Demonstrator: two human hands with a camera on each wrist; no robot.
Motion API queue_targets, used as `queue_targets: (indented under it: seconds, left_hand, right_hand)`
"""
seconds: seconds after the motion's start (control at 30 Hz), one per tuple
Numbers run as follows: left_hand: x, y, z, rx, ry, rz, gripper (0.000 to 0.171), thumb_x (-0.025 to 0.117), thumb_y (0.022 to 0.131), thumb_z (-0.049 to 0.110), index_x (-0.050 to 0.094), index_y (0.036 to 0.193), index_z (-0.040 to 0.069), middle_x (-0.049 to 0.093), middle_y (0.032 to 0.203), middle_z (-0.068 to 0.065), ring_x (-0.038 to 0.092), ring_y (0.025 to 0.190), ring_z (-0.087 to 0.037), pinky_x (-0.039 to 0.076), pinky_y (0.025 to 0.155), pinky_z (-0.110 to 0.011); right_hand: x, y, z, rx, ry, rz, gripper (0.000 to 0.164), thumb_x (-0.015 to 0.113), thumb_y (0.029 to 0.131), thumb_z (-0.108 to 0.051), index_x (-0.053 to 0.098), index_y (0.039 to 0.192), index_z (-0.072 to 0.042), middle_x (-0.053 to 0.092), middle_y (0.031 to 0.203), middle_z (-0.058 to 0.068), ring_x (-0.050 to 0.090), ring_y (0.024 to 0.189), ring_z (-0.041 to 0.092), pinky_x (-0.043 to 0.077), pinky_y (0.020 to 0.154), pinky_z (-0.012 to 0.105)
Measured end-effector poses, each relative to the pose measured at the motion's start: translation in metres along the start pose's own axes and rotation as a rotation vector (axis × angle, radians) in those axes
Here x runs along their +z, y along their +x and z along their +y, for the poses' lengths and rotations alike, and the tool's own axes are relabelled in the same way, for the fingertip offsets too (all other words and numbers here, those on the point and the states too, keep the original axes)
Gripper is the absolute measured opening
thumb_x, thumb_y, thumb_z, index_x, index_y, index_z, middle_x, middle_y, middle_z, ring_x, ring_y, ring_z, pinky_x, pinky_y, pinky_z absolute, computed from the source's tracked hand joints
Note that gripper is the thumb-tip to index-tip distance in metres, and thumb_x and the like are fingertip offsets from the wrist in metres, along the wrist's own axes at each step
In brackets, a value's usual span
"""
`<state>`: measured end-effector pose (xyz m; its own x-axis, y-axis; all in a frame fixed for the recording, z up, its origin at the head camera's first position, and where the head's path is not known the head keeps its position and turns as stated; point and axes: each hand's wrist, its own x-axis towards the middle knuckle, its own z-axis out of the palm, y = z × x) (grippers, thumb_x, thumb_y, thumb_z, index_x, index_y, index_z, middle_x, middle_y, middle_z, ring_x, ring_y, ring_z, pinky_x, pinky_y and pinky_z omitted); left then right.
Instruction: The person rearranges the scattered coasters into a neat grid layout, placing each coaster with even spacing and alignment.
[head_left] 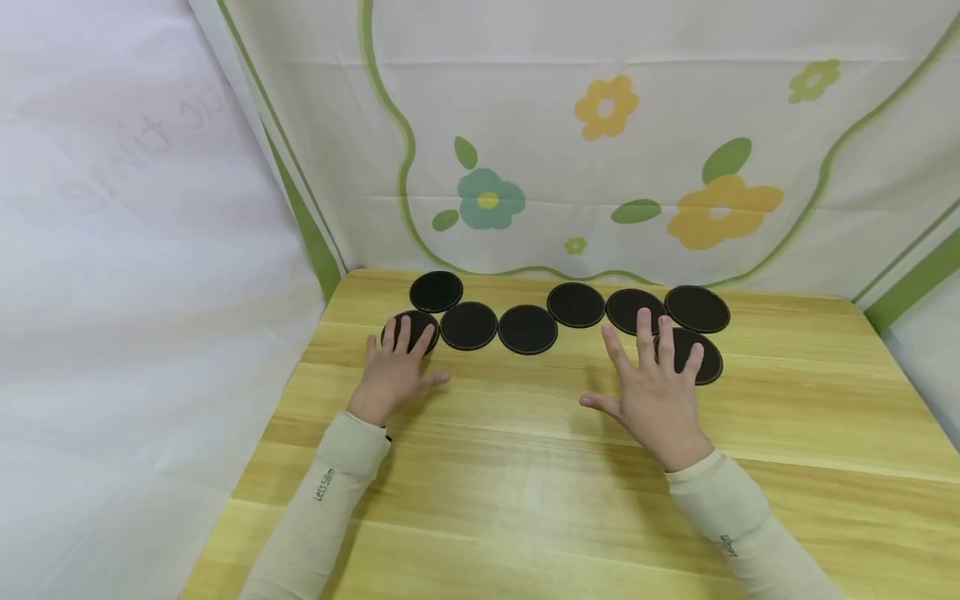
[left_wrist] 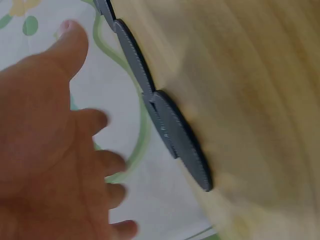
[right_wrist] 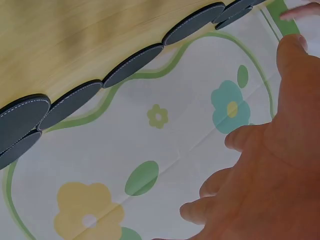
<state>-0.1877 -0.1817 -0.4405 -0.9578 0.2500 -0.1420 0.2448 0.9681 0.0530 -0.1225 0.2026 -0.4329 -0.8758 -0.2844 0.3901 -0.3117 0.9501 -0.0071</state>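
Note:
Several round black coasters (head_left: pixel 528 329) with stitched edges lie flat in a zigzag row along the table's far side. My left hand (head_left: pixel 390 375) is spread palm down, its fingers overlapping the front left coaster (head_left: pixel 418 319) in the head view. In the left wrist view, a gap separates those fingers from the coasters (left_wrist: pixel 180 135). On the other side, my right hand (head_left: pixel 660 408) has its fingers spread too, partly covering the front right coaster (head_left: pixel 708 360). The right wrist view shows that hand's fingers apart from the coasters (right_wrist: pixel 132 65). Neither hand holds anything.
The wooden table (head_left: pixel 510 483) has its back edge against a white cloth (head_left: pixel 555 167) printed with flowers and a green wavy line. Another white cloth (head_left: pixel 135 333) hangs down along the table's left side.

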Motion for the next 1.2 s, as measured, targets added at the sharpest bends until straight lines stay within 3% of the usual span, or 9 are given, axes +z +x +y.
queue_targets:
  seconds: [0.13,0.23,0.43,0.63,0.8,0.9,0.97,1.1,1.2]
  left_hand:
    - [0.003,-0.003,-0.003,-0.021,-0.043,-0.126,0.089,0.05,0.098,0.066,0.022,0.163,0.012,0.02,0.161,-0.029,0.007,0.148,-0.051,0.009,0.112,-0.071]
    - [0.004,-0.006,-0.004,-0.035,-0.069,-0.171,0.089,0.047,0.098,0.067,0.02,0.163,0.011,0.026,0.159,-0.029,0.01,0.147,-0.053,0.009,0.111,-0.072]
    - [0.001,-0.01,-0.005,-0.032,-0.098,-0.16,0.086,0.051,0.099,0.063,0.024,0.162,0.012,0.037,0.154,-0.027,0.022,0.144,-0.053,0.011,0.111,-0.072]
    - [-0.002,-0.014,-0.003,0.011,-0.197,-0.177,0.066,0.053,0.103,0.051,0.044,0.154,0.01,0.049,0.149,-0.018,0.042,0.138,-0.041,0.014,0.111,-0.071]
    - [0.001,-0.016,-0.004,0.044,-0.275,-0.155,0.055,0.053,0.106,0.043,0.053,0.148,0.009,0.057,0.142,-0.012,0.052,0.131,-0.034,0.022,0.111,-0.065]
    - [0.001,-0.019,-0.006,-0.017,-0.215,-0.095,0.052,0.056,0.104,0.04,0.055,0.145,0.007,0.058,0.139,-0.017,0.055,0.125,-0.039,0.034,0.104,-0.064]
    - [-0.001,-0.021,-0.008,-0.093,-0.172,-0.091,0.055,0.059,0.103,0.039,0.055,0.145,0.004,0.056,0.138,-0.023,0.056,0.121,-0.044,0.04,0.098,-0.063]
    - [0.001,-0.022,-0.008,-0.228,-0.166,-0.125,0.061,0.065,0.099,0.038,0.053,0.143,-0.003,0.053,0.131,-0.03,0.057,0.114,-0.048,0.049,0.088,-0.062]
    - [0.004,-0.021,-0.007,-0.268,-0.199,-0.132,0.062,0.069,0.097,0.037,0.054,0.139,-0.006,0.054,0.124,-0.03,0.058,0.11,-0.046,0.052,0.084,-0.058]
  right_hand:
    - [0.0,0.001,-0.003,-0.009,0.015,-0.001,0.116,0.069,0.073,-0.073,0.017,0.164,-0.026,-0.003,0.166,0.024,0.012,0.146,0.053,0.015,0.101,0.083]
    - [0.0,0.003,-0.007,-0.001,0.035,-0.018,0.111,0.068,0.076,-0.073,0.022,0.163,-0.023,-0.001,0.166,0.024,0.011,0.147,0.053,0.014,0.101,0.083]
    - [0.001,0.009,-0.017,0.036,0.073,-0.117,0.1,0.066,0.083,-0.071,0.029,0.161,-0.019,-0.004,0.165,0.024,0.008,0.148,0.051,0.015,0.102,0.082]
    - [0.0,0.018,-0.035,0.038,0.174,-0.242,0.087,0.064,0.093,-0.061,0.037,0.157,-0.009,-0.001,0.162,0.032,0.008,0.147,0.053,0.025,0.102,0.078]
    - [0.005,0.026,-0.062,0.001,0.367,-0.31,0.065,0.067,0.098,-0.042,0.053,0.146,-0.001,0.024,0.156,0.036,0.03,0.14,0.053,0.037,0.101,0.069]
    - [0.008,0.03,-0.082,-0.03,0.47,-0.352,0.051,0.066,0.099,-0.032,0.059,0.138,0.001,0.049,0.141,0.033,0.05,0.127,0.048,0.043,0.101,0.06]
    - [0.011,0.035,-0.097,-0.039,0.518,-0.405,0.044,0.064,0.101,-0.026,0.062,0.134,0.003,0.06,0.129,0.027,0.054,0.124,0.045,0.043,0.102,0.057]
    - [0.023,0.046,-0.123,-0.001,0.63,-0.541,0.04,0.058,0.104,-0.02,0.061,0.134,0.006,0.066,0.124,0.021,0.06,0.119,0.038,0.042,0.105,0.053]
    - [0.036,0.055,-0.134,0.069,0.768,-0.665,0.045,0.054,0.106,-0.019,0.052,0.143,0.007,0.069,0.113,0.024,0.069,0.089,0.029,0.053,0.089,0.048]
